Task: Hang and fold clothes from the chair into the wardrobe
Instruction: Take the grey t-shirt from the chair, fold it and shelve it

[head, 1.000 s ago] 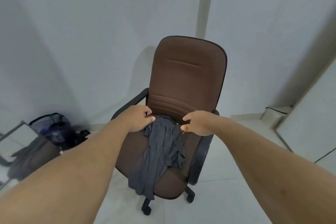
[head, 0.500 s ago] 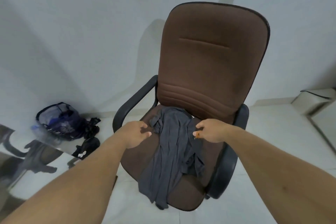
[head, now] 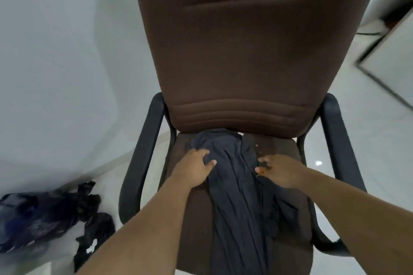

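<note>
Reaching down to the seat, the left hand pinches a fold of the dark grey shirt between its thumb and curled fingers, near the top end of the cloth. Just across from it, the right hand grips the other side of the same shirt, with its fingers curled into the fabric. The 2 hands are close together, with a strip of grey cloth bunched up between them. From the hands, the shirt runs back toward the person in long wrinkles and hangs over the front edge of the seat. Its top end lies just past the fingertips, touching the bottom of the backrest. The shirt rests on the brown chair, whose tall back stands right beyond both hands. 1 black armrest curves down beside the left hand, and the other black armrest curves down beside the right hand. Far off to the side of the left arm, a dark blue bag sits on the pale floor, and some black cloth lies next to it. The bag looks blurry, so what is inside cannot be told.
</note>
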